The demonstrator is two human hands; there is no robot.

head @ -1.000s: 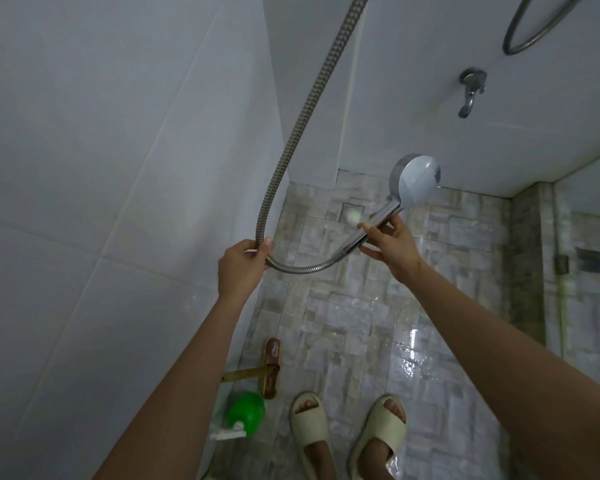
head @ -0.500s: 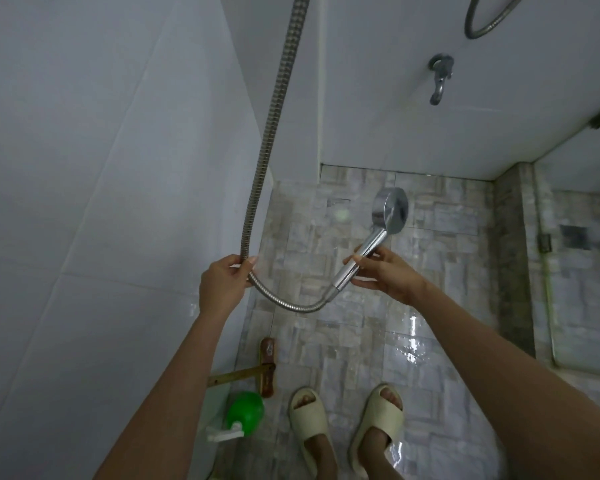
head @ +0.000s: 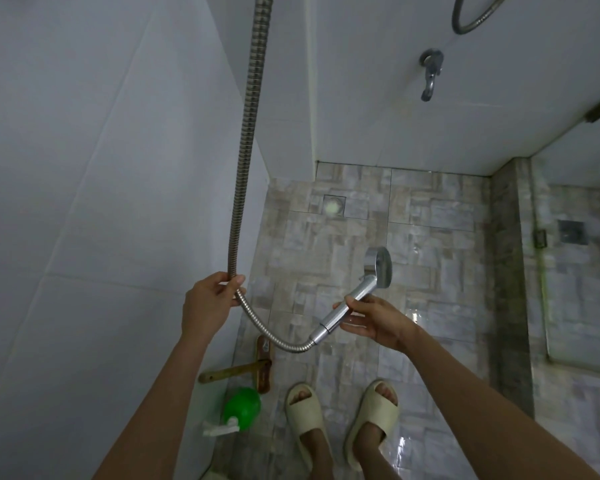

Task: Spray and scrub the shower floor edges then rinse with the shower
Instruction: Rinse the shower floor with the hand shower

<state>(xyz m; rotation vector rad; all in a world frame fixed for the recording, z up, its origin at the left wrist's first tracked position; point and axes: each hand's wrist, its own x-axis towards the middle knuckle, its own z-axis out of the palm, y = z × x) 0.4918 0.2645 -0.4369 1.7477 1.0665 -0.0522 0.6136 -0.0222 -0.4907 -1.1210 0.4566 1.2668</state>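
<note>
My right hand (head: 374, 320) holds the chrome shower head (head: 380, 268) by its handle, the head tilted toward the stone-pattern shower floor (head: 430, 237). No water comes out of it. My left hand (head: 210, 303) grips the ribbed metal hose (head: 246, 133), which hangs down along the left wall and loops under to the handle. A wooden scrub brush (head: 262, 367) lies on the floor by the left wall edge. A green spray bottle (head: 241, 408) with a white trigger lies just below the brush.
A floor drain (head: 334, 205) sits near the far corner. A wall tap (head: 430, 74) hangs on the back wall. My feet in beige slippers (head: 307, 415) stand on the wet floor. A raised stone kerb (head: 506, 271) bounds the right side.
The shower head has come down from chest height and turned its face toward the floor. Both hands dropped lower with it.
</note>
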